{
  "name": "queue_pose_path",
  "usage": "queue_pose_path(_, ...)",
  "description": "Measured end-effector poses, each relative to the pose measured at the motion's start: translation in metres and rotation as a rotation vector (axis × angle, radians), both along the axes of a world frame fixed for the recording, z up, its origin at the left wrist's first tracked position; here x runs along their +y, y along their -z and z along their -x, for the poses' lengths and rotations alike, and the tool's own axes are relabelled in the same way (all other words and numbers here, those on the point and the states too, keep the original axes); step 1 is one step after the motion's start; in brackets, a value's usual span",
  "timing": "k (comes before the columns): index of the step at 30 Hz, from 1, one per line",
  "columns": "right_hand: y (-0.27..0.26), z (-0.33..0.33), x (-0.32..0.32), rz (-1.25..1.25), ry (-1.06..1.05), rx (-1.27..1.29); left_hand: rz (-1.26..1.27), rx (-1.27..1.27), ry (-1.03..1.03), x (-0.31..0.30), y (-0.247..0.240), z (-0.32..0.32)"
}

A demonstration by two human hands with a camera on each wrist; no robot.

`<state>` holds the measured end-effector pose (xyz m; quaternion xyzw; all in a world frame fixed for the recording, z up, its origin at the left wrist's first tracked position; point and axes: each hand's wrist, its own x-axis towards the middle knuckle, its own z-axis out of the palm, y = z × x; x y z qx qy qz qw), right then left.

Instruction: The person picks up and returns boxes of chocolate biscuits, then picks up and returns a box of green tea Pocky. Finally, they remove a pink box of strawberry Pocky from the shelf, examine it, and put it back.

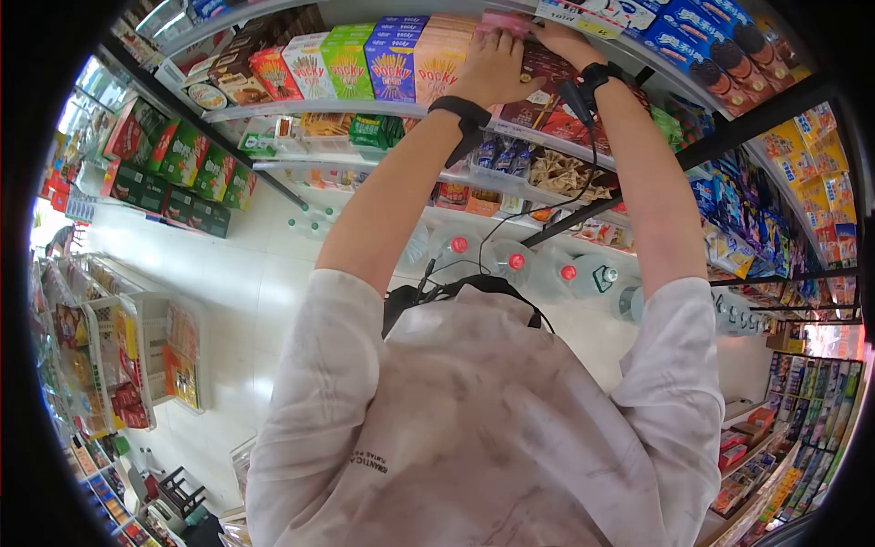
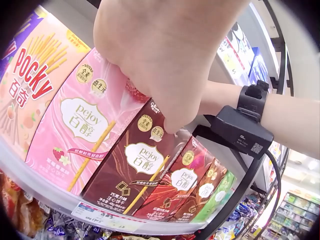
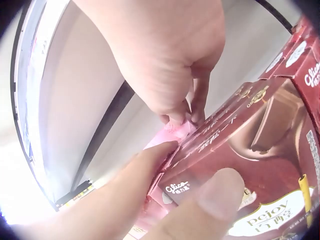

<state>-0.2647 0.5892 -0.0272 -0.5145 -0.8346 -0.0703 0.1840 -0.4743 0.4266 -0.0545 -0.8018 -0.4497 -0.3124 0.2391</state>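
Observation:
On the upper shelf, my left hand [image 1: 495, 71] lies over the snack boxes, fingers stretched toward the back. Its thumb [image 3: 222, 192] is against the front of a brown Pejoy biscuit stick box [image 2: 142, 165]. Beside that stands a pink strawberry Pejoy box [image 2: 82, 117], partly under the hand. Further back, my right hand [image 1: 562, 44] reaches in from the right and pinches a pink box [image 3: 175, 134] by its top with bent fingers. Most of this pink box is hidden behind the brown boxes and my left hand.
Pocky boxes [image 1: 394, 59] line the shelf to the left; red and green Pejoy boxes [image 2: 186, 175] continue rightward. A price rail [image 2: 107, 217] edges the shelf. Oreo boxes [image 1: 706, 46] sit above right. Below are bagged snacks [image 1: 570, 173] and large water bottles [image 1: 510, 260]. A cable hangs from my right wrist.

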Motion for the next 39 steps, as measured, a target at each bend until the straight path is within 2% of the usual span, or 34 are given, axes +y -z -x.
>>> queue_pose_path(2,-0.016,0.009,-0.019,0.115,0.084,-0.095,-0.003,0.005,0.025,-0.001,-0.001,0.001)
queue_pose_path(6,-0.019,0.020,-0.044,-0.070,-0.027,0.063,0.011,-0.004,0.022,-0.001,-0.002,0.000)
queue_pose_path(10,-0.033,0.030,-0.063,0.039,-0.001,0.022,0.005,-0.011,0.047,0.002,0.001,0.000)
queue_pose_path(12,-0.021,0.027,-0.048,0.081,0.043,0.056,-0.012,-0.023,0.053,0.001,0.002,0.000)
queue_pose_path(15,-0.032,0.031,-0.057,0.226,0.081,0.160,-0.011,-0.042,0.064,-0.003,-0.004,0.001)
queue_pose_path(18,-0.066,0.050,-0.110,0.172,0.151,0.208,-0.018,-0.059,0.101,-0.005,-0.008,0.001)
queue_pose_path(21,-0.059,0.044,-0.100,0.174,0.116,0.218,-0.014,-0.062,0.092,-0.007,-0.006,0.001)
queue_pose_path(22,-0.054,0.041,-0.080,0.171,0.085,0.113,-0.006,-0.039,0.071,-0.010,-0.009,0.001)
queue_pose_path(23,-0.028,0.035,-0.057,0.124,0.110,0.181,0.009,-0.048,0.076,-0.012,-0.009,0.001)
queue_pose_path(25,-0.028,0.031,-0.071,0.130,0.066,0.309,0.044,-0.069,0.082,-0.013,-0.011,0.001)
queue_pose_path(26,-0.032,0.028,-0.081,0.242,0.082,0.367,0.092,-0.085,0.087,-0.014,-0.013,0.001)
queue_pose_path(27,-0.050,0.028,-0.095,0.435,0.120,0.353,0.103,-0.078,0.075,-0.014,-0.012,0.001)
queue_pose_path(29,-0.057,0.029,-0.107,0.365,0.045,0.342,0.116,-0.070,0.050,-0.012,-0.011,0.001)
queue_pose_path(30,-0.058,0.027,-0.097,0.317,0.034,0.155,0.118,-0.048,0.033,-0.011,-0.011,0.000)
queue_pose_path(31,-0.063,0.028,-0.102,0.333,0.013,0.197,0.136,-0.055,0.029,-0.010,-0.013,0.000)
queue_pose_path(33,-0.008,0.005,-0.062,0.390,-0.038,0.445,0.179,-0.073,0.024,-0.011,-0.015,-0.001)
queue_pose_path(36,0.030,-0.013,-0.030,0.335,-0.112,0.677,0.166,-0.091,0.023,-0.010,-0.013,-0.003)
queue_pose_path(39,0.044,-0.028,-0.015,0.332,-0.163,0.839,0.148,-0.117,0.031,-0.012,-0.015,-0.002)
